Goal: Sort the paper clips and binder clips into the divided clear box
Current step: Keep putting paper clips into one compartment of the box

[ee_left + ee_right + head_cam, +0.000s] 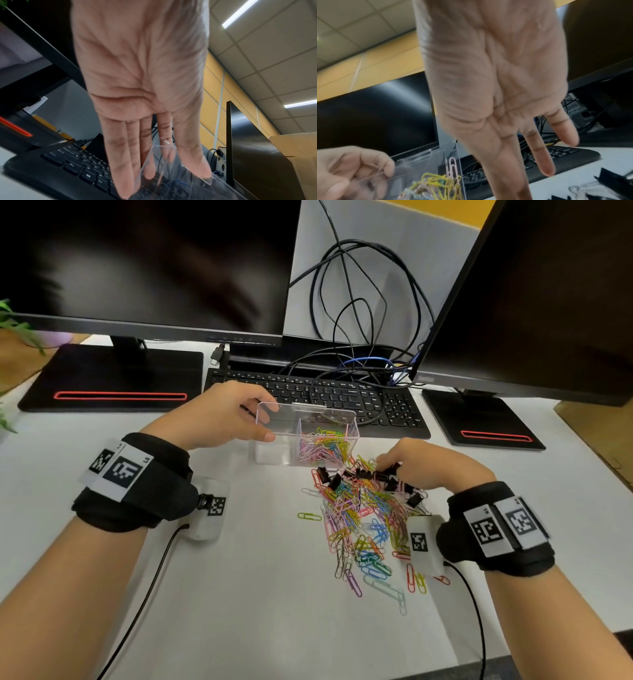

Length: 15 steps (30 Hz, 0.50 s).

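The clear box (308, 410) stands on the white desk in front of the keyboard. Its right compartment holds coloured paper clips (325, 443); the left one looks empty. My left hand (269, 417) pinches the box's left end, thumb on the near wall and fingers on the far wall (165, 145). A loose pile of coloured paper clips (363, 522) lies to the right of the box, with several black binder clips (363, 474) at its far end. My right hand (387, 465) reaches down onto those binder clips. Its fingertips are hidden. One binder clip (612, 178) lies beside that hand.
A black keyboard (342, 395) lies just behind the box. Two dark monitors on black stands (113, 378) (479, 419) flank it, with tangled cables (363, 302) between them. A green plant (13, 326) is at the far left. Wrist-camera cables trail toward me.
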Tool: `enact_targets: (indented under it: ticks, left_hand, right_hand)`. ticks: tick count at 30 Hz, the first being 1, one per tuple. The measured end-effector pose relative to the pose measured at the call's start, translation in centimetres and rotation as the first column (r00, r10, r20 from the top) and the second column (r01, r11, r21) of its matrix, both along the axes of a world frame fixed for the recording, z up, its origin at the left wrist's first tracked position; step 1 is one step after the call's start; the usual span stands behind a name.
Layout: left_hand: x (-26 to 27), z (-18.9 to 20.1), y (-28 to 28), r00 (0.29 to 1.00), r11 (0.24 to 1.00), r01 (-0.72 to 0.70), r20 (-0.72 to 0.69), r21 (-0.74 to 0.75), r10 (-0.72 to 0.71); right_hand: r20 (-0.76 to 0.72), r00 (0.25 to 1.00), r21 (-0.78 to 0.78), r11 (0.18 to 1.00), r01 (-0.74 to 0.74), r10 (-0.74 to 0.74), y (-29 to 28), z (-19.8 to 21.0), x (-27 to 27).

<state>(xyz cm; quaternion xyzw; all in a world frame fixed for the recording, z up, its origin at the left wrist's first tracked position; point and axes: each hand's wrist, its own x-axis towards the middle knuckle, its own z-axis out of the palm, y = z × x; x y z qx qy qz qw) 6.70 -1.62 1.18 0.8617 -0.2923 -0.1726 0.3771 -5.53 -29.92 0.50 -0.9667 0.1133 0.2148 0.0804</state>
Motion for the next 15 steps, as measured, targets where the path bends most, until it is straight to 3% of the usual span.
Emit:
enact_targets:
  ticks: [5,10,15]
  left_hand:
    - [0.0,0.0,-0.1,1.000,1.000,0.000,0.005,-0.002,0.000]
    - [0.0,0.0,0.0,1.000,1.000,0.003,-0.005,-0.006,-0.003]
    - [0.0,0.0,0.0,1.000,1.000,-0.004,0.009,-0.005,0.004]
  right_hand:
    - [0.199,0.980,-0.042,0.999,0.024,-0.015,0.9,0.6,0.5]
    - [0.026,0.995,-0.044,0.995,0.095,-0.094,2.1,-1.0,1.3]
    - [-0.009,0.999,-0.027,0.999,0.032,-0.032,2.3,-0.6,0.6]
